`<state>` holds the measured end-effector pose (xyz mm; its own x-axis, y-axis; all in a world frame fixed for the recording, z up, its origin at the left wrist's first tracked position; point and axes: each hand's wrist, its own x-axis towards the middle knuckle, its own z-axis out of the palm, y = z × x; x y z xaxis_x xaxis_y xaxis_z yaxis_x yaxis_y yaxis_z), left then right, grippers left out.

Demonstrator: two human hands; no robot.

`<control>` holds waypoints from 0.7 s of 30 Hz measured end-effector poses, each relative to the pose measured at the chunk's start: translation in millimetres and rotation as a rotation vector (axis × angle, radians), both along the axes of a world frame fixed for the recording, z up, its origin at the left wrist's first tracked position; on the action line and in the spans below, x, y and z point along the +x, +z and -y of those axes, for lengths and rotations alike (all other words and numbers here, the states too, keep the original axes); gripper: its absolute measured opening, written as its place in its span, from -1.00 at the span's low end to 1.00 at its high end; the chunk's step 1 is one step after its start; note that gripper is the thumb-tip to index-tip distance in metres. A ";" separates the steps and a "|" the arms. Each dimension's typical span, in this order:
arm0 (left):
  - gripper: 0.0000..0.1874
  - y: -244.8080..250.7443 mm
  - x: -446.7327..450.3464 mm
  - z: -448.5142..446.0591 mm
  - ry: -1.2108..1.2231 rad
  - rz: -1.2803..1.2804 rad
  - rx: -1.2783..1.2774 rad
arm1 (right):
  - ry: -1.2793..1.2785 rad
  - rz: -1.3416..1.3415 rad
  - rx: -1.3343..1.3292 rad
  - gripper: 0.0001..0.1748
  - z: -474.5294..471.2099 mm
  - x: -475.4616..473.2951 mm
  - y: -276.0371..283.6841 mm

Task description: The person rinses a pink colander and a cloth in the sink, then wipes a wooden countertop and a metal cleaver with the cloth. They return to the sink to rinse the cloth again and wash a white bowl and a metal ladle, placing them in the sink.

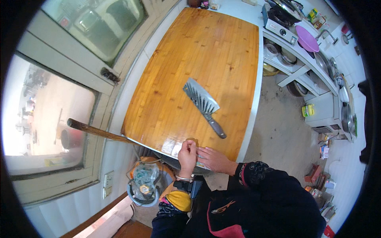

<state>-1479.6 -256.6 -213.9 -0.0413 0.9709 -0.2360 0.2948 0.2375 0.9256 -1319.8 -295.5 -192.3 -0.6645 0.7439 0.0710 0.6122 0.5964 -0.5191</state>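
A large bamboo board (202, 59) covers the counter before me. On it lies a cleaver (202, 96) with a dark patterned steel blade, its dark handle pointing down and right toward the near edge. My left hand (188, 156) is at the board's near edge with its fingers curled; whether anything small is between them cannot be told. Just to its right, my right hand (215, 159) rests flat-looking near the same edge, fingers extended toward the left hand. The hands are close together, nearest to the cleaver's handle but apart from it.
A wooden stick (95, 131) juts out at the board's near left corner. Below it stands a bucket (143, 196) with a plastic bag. A window frame (104, 98) borders the left. At the right are a gas stove (278, 29), a purple basin (307, 38) and a yellow jug (308, 110).
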 end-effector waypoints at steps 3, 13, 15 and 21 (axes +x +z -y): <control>-0.62 9.6 54.1 3.5 -0.008 -0.166 0.025 | 0.001 -0.076 0.057 -0.53 22.3 58.4 -0.9; -0.31 28.7 159.9 -18.6 0.152 -0.742 -0.093 | -0.200 0.074 0.185 -0.48 -83.7 259.2 -4.6; -0.37 21.4 148.2 -13.8 0.193 -0.787 -0.057 | -0.324 -0.010 0.060 -0.48 -123.9 273.8 -7.2; -0.36 6.4 95.3 -7.5 0.202 -0.859 -0.079 | -0.700 -0.032 0.181 -0.45 -203.7 262.6 -28.5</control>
